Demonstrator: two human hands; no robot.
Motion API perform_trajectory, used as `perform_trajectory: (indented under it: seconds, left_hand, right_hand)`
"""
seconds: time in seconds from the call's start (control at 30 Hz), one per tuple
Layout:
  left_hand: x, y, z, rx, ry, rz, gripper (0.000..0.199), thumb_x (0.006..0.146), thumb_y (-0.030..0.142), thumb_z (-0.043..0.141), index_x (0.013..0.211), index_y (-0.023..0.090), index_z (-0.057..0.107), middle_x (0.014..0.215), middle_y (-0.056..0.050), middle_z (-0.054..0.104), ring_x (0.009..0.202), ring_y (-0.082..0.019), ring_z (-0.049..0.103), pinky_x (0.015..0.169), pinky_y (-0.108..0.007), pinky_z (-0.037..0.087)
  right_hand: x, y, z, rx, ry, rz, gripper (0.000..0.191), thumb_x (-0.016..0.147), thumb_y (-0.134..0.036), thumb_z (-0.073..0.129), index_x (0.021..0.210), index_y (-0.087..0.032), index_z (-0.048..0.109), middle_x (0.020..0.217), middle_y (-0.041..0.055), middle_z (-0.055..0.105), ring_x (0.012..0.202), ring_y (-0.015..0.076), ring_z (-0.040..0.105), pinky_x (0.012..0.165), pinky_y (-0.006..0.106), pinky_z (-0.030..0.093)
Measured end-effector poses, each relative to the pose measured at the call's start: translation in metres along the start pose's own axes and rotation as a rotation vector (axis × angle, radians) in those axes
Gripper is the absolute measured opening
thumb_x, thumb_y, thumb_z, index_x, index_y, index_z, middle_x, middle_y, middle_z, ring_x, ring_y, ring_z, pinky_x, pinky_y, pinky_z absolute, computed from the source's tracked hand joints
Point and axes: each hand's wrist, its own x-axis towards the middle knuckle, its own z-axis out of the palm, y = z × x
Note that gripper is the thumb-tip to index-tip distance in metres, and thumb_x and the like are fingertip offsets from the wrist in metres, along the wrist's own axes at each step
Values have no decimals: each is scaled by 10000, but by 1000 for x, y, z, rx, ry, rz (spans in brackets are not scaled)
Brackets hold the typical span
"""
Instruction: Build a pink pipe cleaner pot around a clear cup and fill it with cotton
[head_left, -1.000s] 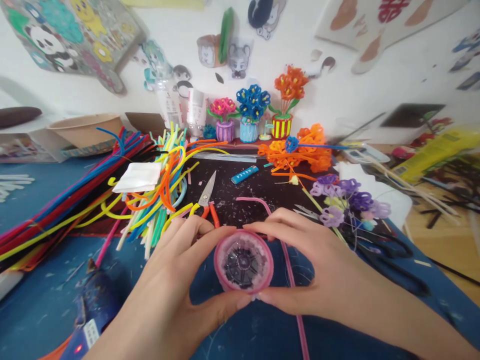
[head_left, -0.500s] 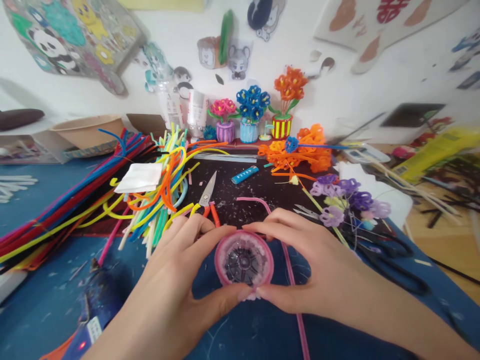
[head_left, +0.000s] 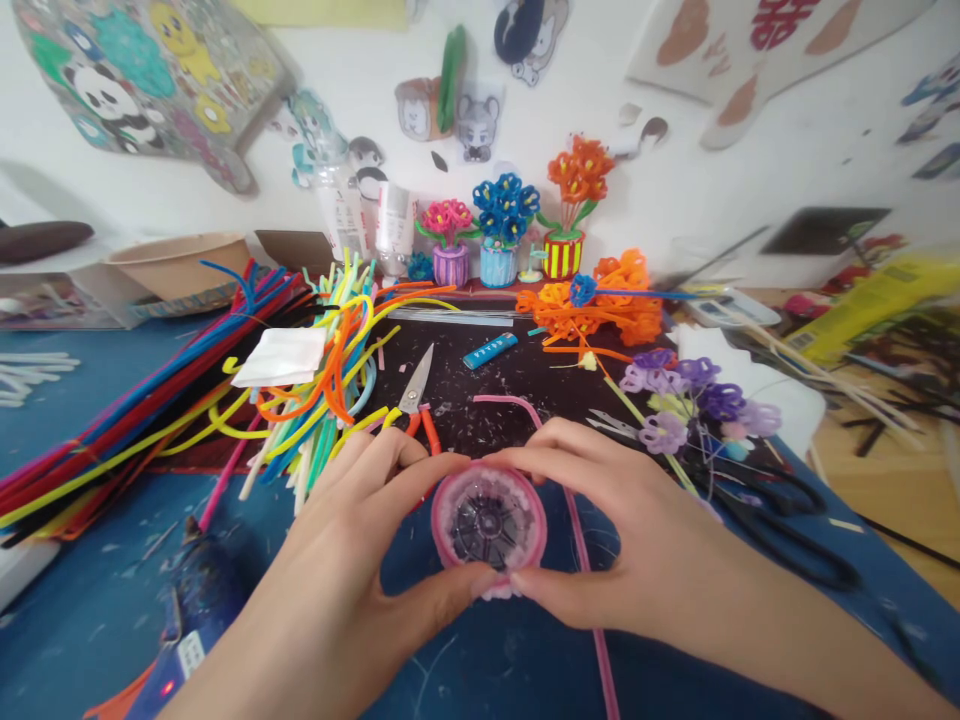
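Note:
A small round cup (head_left: 490, 530) with a clear ribbed bottom and a pink fuzzy rim faces me, its opening turned up. My left hand (head_left: 360, 540) pinches its left side, index finger at the far rim and thumb at the near rim. From the other side my right hand (head_left: 622, 530) grips it the same way, the thumbs almost meeting at the near edge. A long pink pipe cleaner (head_left: 581, 550) trails behind the right fingers and down toward me. Orange-handled scissors (head_left: 416, 390) lie just beyond my left fingers.
Bundled pipe cleaners (head_left: 172, 380) spread on the left, near a blue glue gun (head_left: 196, 600) with a red light. A blue lighter (head_left: 490, 350) lies mid-table. Purple flowers (head_left: 664, 432) and black-handled scissors (head_left: 795, 540) are at right. Potted flowers (head_left: 499, 262) line the wall.
Almost nothing differs. Both hands keep their hold on the pink-rimmed cup, with only a slight shift of the fingers at the rim.

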Motion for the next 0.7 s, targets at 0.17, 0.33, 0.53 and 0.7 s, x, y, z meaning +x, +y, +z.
perform_trajectory:
  seconds: [0.17, 0.33, 0.53, 0.7]
  left_hand:
    - [-2, -2, 0, -2, 3, -4, 375, 824, 451, 690, 1173, 342, 607, 1019, -20, 594, 944, -229, 553, 772, -359, 495]
    - [-3, -1, -6, 56, 95, 34, 366, 869, 459, 635, 1208, 349, 553, 1100, -7, 600, 999, -220, 559, 810, -343, 478]
    - [-3, 0, -6, 121, 176, 14, 263, 870, 323, 632, 1112, 299, 531, 1033, 18, 623, 926, -187, 566, 760, -303, 463]
    - [0, 0, -5, 99, 176, 20, 148, 899, 295, 602, 1042, 310, 566, 970, 40, 636, 907, -182, 573, 758, -301, 453]
  right_hand:
    - [1, -1, 0, 6, -5, 10, 443, 747, -276, 763, 1170, -268, 633, 1072, 24, 611, 977, 206, 602, 835, 307, 500]
    - [-5, 7, -1, -22, 95, -26, 579, 775, -299, 750, 1305, -334, 519, 1181, 23, 594, 1039, 220, 589, 887, 333, 493]
    - [-9, 14, 0, -57, 340, -129, 297, 887, -229, 625, 1173, -288, 573, 1085, 17, 656, 888, 177, 616, 784, 297, 504]
    - [-3, 15, -1, -10, 414, -41, 111, 878, -163, 638, 841, -263, 669, 780, -37, 687, 681, 126, 617, 601, 234, 465]
